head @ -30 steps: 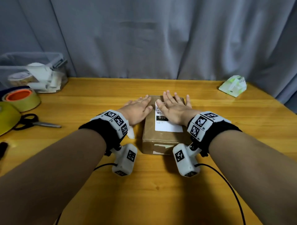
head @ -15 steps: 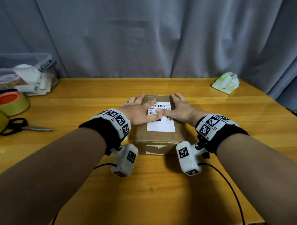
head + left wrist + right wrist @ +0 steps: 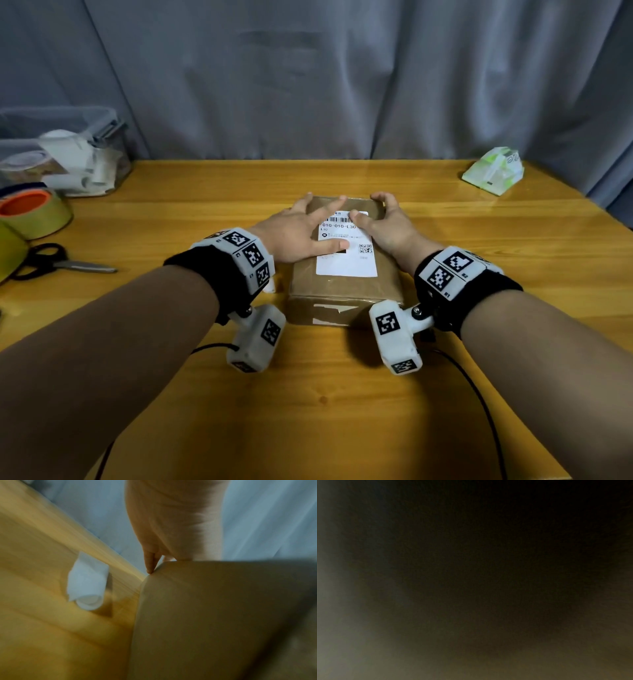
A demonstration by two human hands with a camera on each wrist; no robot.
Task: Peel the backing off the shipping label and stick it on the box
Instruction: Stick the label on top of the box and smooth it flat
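A brown cardboard box point(image 3: 342, 291) sits mid-table with the white shipping label point(image 3: 346, 263) flat on its top. My left hand point(image 3: 298, 229) lies spread on the box's left side, fingers straight, thumb pressing the label. My right hand point(image 3: 387, 226) rests on the box's right side, thumb on the label's upper part, fingers arched onto the far edge. In the left wrist view a fingertip point(image 3: 150, 566) touches the far corner of the box point(image 3: 214, 615), and the rolled white backing point(image 3: 87, 585) lies loose on the table beside it. The right wrist view is dark.
At the left stand a clear bin point(image 3: 68, 154) of supplies, tape rolls point(image 3: 34, 212) and scissors point(image 3: 61, 263). A green-white packet point(image 3: 493, 169) lies far right. A grey curtain hangs behind the wooden table point(image 3: 308, 411). Wrist-camera cables trail toward me.
Both hands slid off the middle of the label, apart and toward the box's far end, uncovering the print. Flat palms gave way to thumbs pressing the label.
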